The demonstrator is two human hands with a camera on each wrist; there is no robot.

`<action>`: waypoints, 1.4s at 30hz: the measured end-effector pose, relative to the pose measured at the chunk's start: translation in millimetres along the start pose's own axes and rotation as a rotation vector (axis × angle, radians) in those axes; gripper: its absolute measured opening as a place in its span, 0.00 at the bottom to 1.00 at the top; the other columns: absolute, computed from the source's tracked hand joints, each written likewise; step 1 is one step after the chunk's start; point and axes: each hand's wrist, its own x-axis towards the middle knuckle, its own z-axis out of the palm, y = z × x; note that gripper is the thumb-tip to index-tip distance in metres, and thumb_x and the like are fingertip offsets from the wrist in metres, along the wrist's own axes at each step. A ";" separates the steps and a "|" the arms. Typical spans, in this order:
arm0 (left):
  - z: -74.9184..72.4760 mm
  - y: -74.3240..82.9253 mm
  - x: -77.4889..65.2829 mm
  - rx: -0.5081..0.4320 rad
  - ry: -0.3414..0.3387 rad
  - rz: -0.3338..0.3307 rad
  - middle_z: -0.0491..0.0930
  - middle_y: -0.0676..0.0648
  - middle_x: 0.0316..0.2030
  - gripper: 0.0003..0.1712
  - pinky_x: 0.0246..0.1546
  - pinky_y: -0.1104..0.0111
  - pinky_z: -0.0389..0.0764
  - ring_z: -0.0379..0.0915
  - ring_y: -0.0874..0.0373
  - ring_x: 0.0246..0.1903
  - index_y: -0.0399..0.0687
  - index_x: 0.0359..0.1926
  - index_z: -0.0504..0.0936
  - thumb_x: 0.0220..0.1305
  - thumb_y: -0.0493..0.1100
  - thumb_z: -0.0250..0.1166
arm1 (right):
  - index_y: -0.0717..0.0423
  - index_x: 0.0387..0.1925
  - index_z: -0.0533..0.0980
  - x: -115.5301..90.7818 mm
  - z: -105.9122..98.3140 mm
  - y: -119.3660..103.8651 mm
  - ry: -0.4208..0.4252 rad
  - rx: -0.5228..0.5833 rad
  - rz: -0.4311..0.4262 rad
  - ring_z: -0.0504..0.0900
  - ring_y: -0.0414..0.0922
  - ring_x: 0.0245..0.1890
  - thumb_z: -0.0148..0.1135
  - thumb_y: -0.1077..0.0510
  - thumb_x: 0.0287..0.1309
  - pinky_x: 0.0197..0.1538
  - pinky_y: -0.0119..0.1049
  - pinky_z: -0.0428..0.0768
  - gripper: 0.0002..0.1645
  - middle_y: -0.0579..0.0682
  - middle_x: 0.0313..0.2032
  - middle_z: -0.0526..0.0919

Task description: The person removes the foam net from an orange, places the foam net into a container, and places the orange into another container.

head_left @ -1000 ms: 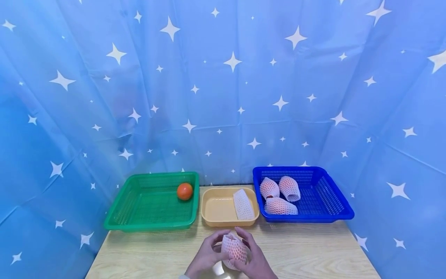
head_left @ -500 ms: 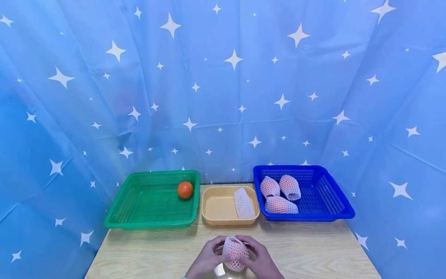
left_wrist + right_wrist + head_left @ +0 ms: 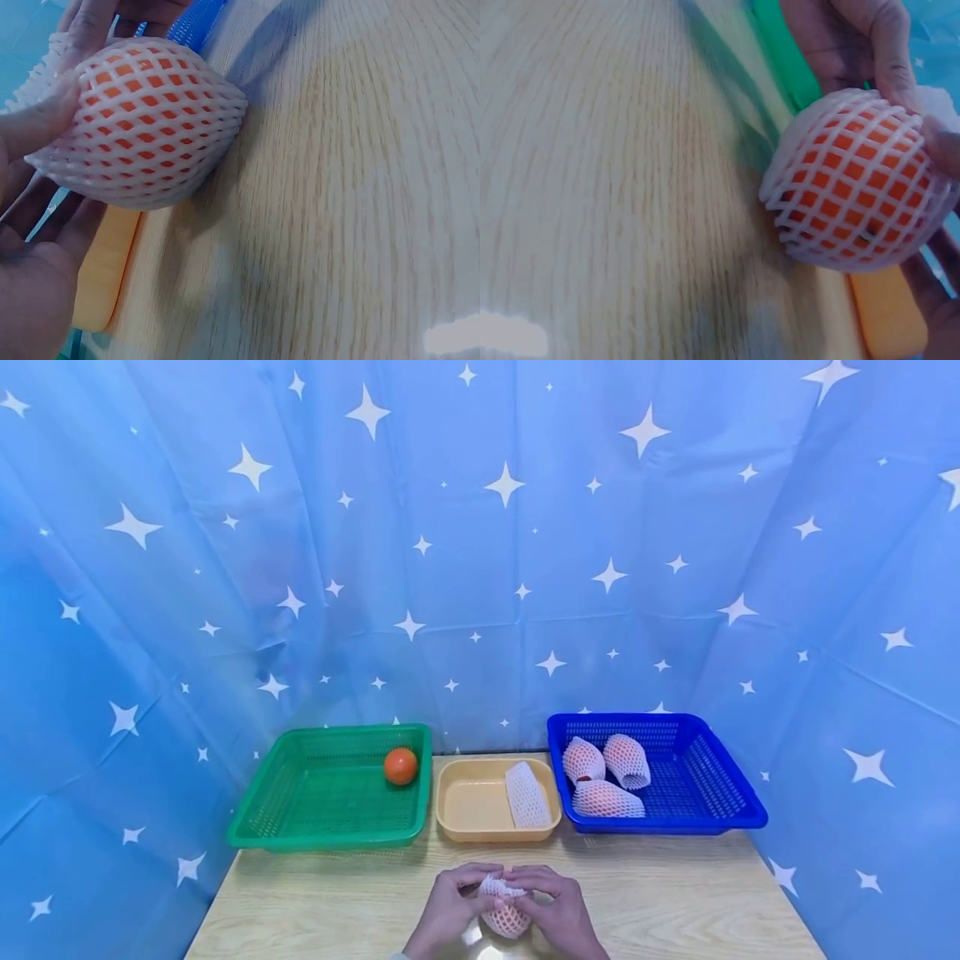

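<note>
In the head view, a tomato in a white foam net (image 3: 506, 920) is held between both hands just over the near part of the table. My left hand (image 3: 446, 908) grips it from the left and my right hand (image 3: 564, 913) from the right. Thumbs press the near side of the net, while the other fingers reach around its far, upper rim. Red-orange skin shows through the mesh (image 3: 142, 124) in the left wrist view. From the right wrist, a small green spot shows among the mesh holes of the netted tomato (image 3: 847, 191).
A green basket (image 3: 330, 843) at the back left holds one bare tomato (image 3: 401, 766). In the middle, a yellow tray (image 3: 468, 837) carries an empty white foam net (image 3: 527, 795). Several netted tomatoes (image 3: 609, 799) lie in the blue basket (image 3: 720, 777) at the right. A starry blue curtain hangs behind.
Fingers of both hands have come together over the top of the foam net, and its upper rim now looks bunched and lower. Baskets and tray keep their places.
</note>
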 end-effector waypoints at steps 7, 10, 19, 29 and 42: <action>0.2 6.1 4.3 0.033 0.120 -0.003 0.90 0.47 0.45 0.11 0.56 0.75 0.82 0.87 0.60 0.47 0.44 0.39 0.91 0.53 0.39 0.78 | 0.53 0.38 0.89 0.0 6.7 2.4 0.090 0.047 -0.062 0.88 0.45 0.45 0.76 0.67 0.51 0.52 0.28 0.83 0.12 0.51 0.41 0.92; 0.5 7.5 6.0 0.044 0.183 -0.023 0.91 0.48 0.40 0.11 0.52 0.75 0.84 0.87 0.61 0.43 0.45 0.37 0.91 0.53 0.29 0.73 | 0.54 0.36 0.89 0.3 10.5 2.8 0.134 0.082 -0.073 0.89 0.43 0.41 0.76 0.70 0.49 0.49 0.26 0.84 0.13 0.53 0.38 0.92; -0.3 5.3 8.4 0.021 0.229 -0.050 0.90 0.46 0.37 0.16 0.49 0.72 0.85 0.85 0.60 0.41 0.46 0.36 0.91 0.51 0.24 0.66 | 0.55 0.40 0.88 -0.7 11.9 2.0 0.130 0.115 -0.011 0.88 0.42 0.40 0.76 0.68 0.51 0.46 0.29 0.86 0.13 0.52 0.37 0.92; -8.7 -4.8 4.9 0.001 0.119 -0.025 0.82 0.39 0.58 0.23 0.63 0.60 0.81 0.77 0.40 0.62 0.42 0.58 0.81 0.65 0.45 0.71 | 0.57 0.56 0.80 -3.7 -1.7 3.6 -0.084 0.084 -0.025 0.83 0.49 0.41 0.78 0.66 0.50 0.42 0.37 0.87 0.30 0.56 0.47 0.84; -8.2 -12.3 -5.8 0.011 -0.169 0.039 0.69 0.44 0.70 0.48 0.64 0.74 0.75 0.73 0.55 0.65 0.54 0.74 0.68 0.54 0.42 0.80 | 0.43 0.71 0.69 -3.3 4.8 4.4 -0.173 -0.013 0.345 0.75 0.51 0.66 0.81 0.43 0.48 0.62 0.39 0.81 0.50 0.48 0.66 0.78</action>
